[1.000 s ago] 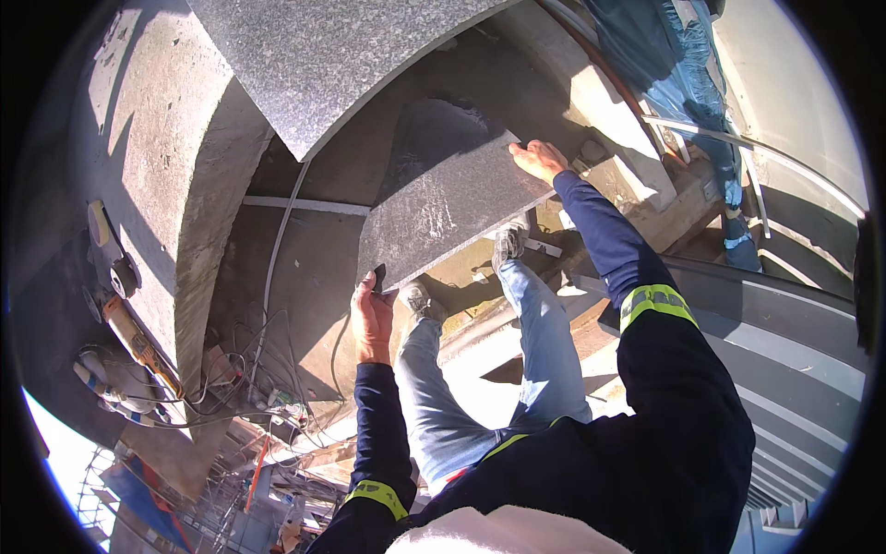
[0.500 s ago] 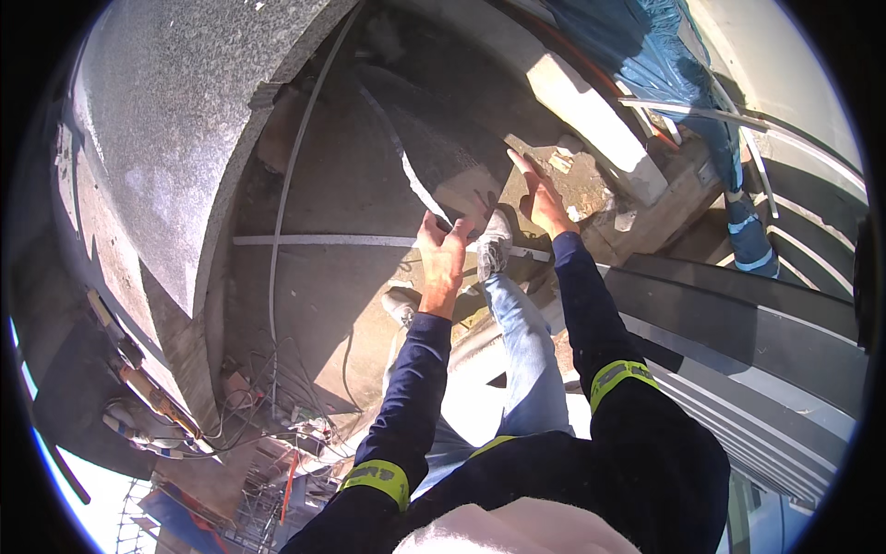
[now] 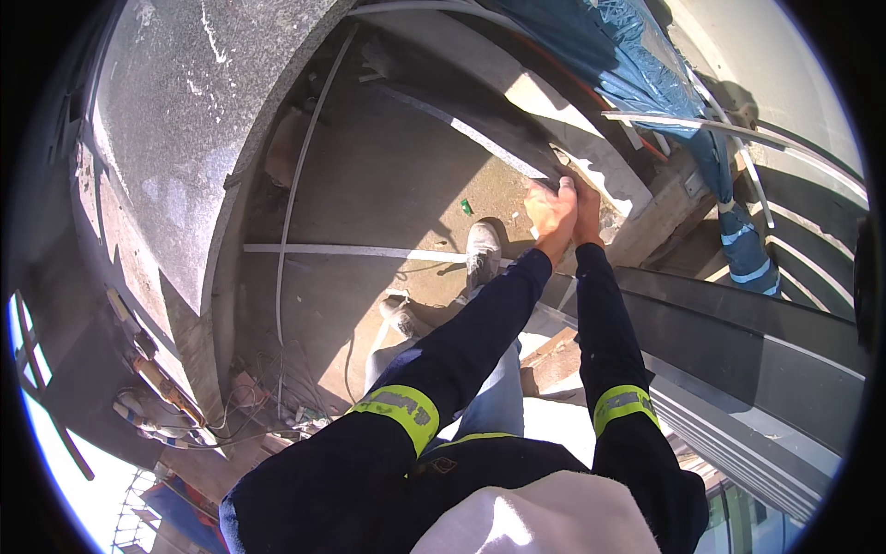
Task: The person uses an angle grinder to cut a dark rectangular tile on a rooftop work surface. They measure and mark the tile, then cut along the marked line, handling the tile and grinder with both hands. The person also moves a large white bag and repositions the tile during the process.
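Note:
A dark stone slab (image 3: 480,102) is tilted up on edge, its long speckled pale edge facing me, alongside a pale concrete beam. My left hand (image 3: 552,210) is closed on the near end of that slab. Just right of it, partly behind it, my right hand (image 3: 584,203) grips the same end; some of its fingers are hidden. My two shoes (image 3: 482,249) stand on the dusty concrete floor below, near a white strip (image 3: 351,250) lying across it.
A large grey speckled slab (image 3: 161,138) rises at left, with power tools (image 3: 161,388) and tangled cables beside it. Blue plastic sheeting (image 3: 591,46) and pale rails (image 3: 678,120) line the upper right. Dark metal profiles (image 3: 738,360) run along the lower right.
The dark slab has gone from lying broad-face up to standing on edge and moved up and right, toward the beam. Both hands followed and now sit close together.

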`<state>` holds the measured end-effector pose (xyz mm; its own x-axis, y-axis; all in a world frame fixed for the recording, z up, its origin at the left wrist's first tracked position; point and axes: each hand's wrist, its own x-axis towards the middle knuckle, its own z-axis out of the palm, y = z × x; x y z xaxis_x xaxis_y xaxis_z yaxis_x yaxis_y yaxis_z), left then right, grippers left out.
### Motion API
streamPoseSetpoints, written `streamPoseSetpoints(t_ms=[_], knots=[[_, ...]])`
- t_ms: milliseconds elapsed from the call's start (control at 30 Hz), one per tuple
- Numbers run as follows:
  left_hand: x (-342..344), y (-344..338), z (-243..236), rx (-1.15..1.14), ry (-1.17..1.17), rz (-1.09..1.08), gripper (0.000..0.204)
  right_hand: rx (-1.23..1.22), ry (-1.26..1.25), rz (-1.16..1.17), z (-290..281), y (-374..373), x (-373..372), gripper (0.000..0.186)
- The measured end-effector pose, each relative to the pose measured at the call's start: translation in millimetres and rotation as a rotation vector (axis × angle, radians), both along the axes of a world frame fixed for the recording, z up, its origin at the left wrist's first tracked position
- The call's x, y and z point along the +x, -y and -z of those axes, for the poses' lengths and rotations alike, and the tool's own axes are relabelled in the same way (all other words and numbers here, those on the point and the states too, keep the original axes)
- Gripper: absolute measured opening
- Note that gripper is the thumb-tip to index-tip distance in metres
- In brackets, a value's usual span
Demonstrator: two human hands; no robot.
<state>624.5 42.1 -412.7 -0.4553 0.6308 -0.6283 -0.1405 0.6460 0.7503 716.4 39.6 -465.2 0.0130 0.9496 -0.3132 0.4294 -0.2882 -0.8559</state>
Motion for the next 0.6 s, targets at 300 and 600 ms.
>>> streamPoseSetpoints(t_ms=[300, 600], knots=[[9.2, -118.4, -24.9, -0.113, -0.005, 0.525, 0.077, 0.158, 0.024, 0.150, 69.5, -65.5, 68.4, 0.030], [-149.1, 58.6, -54.7, -0.133, -0.010, 0.942, 0.066, -0.331, -0.203, 0.394, 32.4, -60.9, 54.7, 0.056]])
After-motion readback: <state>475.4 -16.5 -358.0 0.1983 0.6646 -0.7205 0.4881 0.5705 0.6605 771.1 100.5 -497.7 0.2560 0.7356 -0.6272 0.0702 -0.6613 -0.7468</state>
